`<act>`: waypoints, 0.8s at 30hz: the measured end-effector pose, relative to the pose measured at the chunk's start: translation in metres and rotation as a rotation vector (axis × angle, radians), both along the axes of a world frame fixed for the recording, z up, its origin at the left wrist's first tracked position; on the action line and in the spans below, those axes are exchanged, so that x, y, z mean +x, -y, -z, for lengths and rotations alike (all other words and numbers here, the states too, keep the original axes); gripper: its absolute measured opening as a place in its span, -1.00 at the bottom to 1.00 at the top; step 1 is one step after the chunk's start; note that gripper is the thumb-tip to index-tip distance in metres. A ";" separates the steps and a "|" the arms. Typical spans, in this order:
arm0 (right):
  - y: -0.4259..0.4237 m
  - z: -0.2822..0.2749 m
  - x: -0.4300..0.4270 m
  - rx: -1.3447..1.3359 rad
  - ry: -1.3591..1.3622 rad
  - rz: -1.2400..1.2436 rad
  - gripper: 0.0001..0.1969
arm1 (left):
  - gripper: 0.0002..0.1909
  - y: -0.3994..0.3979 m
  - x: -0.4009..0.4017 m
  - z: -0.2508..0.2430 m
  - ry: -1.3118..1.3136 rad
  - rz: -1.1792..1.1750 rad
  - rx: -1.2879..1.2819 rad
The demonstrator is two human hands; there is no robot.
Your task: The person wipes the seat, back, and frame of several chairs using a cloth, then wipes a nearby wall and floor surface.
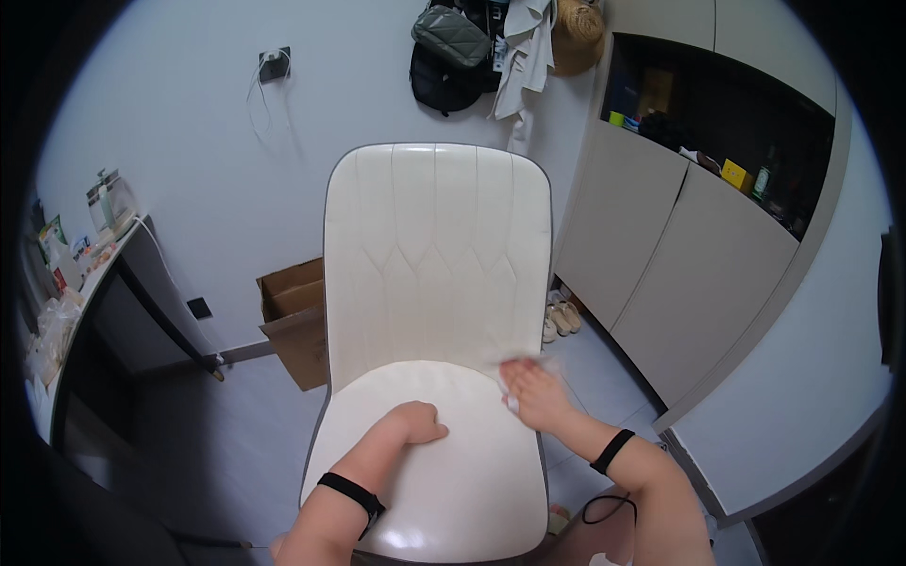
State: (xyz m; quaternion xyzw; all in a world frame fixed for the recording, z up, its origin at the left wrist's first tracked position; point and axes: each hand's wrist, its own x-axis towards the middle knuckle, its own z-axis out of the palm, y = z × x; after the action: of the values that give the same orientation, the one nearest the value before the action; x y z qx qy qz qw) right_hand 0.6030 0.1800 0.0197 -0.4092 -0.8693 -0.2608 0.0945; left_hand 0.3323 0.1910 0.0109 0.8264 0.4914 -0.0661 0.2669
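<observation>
A cream upholstered chair (435,212) with stitched lines on its backrest and dark edging stands right in front of me. On its seat rests my left hand (422,422), fingers curled, with nothing visible in it. At the right side, where the seat meets the backrest, my right hand (531,393) presses a thin white wipe or tissue (512,403) against the chair; hand and wipe are partly blurred. Both forearms wear black bands.
Behind the chair at left stands an open cardboard box (301,354). A cluttered table (85,297) is at far left, a beige cabinet (637,240) at right, with shoes (564,318) beside its base. Bags (449,42) hang on the wall.
</observation>
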 end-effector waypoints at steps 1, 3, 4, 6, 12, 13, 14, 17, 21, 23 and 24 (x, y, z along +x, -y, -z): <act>0.003 -0.006 0.001 -0.007 0.009 0.001 -0.55 | -0.48 0.002 0.000 -0.006 -0.035 -0.009 -0.021; -0.002 -0.041 0.004 -0.320 -0.208 0.021 -0.74 | -0.48 0.006 0.007 -0.010 -0.062 -0.011 -0.037; -0.021 -0.052 0.012 -0.084 -0.307 -0.083 -0.86 | -0.48 0.007 0.015 -0.011 -0.085 -0.037 -0.032; -0.039 -0.114 -0.004 -0.437 -0.700 0.251 -0.74 | -0.49 0.007 0.015 -0.012 -0.113 -0.091 -0.029; 0.001 -0.011 0.002 -0.274 -0.058 0.007 -0.43 | -0.45 -0.006 0.013 -0.001 -0.144 -0.056 -0.063; 0.005 -0.009 0.004 -0.110 0.002 -0.159 -0.44 | -0.45 -0.006 0.013 0.001 -0.136 -0.043 -0.048; -0.002 -0.011 0.008 -0.102 0.010 -0.163 -0.44 | -0.45 -0.007 0.014 0.002 -0.129 -0.030 -0.033; 0.004 -0.058 -0.013 -0.663 0.120 0.163 -0.49 | -0.43 -0.003 0.009 -0.002 -0.115 -0.057 -0.044; 0.024 -0.101 -0.033 -1.207 -1.100 0.270 -0.55 | -0.38 0.008 -0.014 -0.022 0.018 -0.092 -0.127; 0.030 -0.093 -0.026 -1.800 -1.906 -0.238 -0.51 | -0.30 0.020 -0.017 -0.030 0.788 -0.456 -0.409; 0.037 -0.094 -0.027 -1.896 -1.908 -0.279 -0.47 | -0.30 0.033 -0.023 -0.037 0.777 -0.469 -0.403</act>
State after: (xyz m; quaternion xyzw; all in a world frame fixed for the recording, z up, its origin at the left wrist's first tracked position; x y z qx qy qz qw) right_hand 0.5759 0.1433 0.1134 -0.2455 -0.3430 0.8298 0.3655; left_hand 0.3097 0.1584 0.0484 0.5890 0.5057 0.2150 0.5926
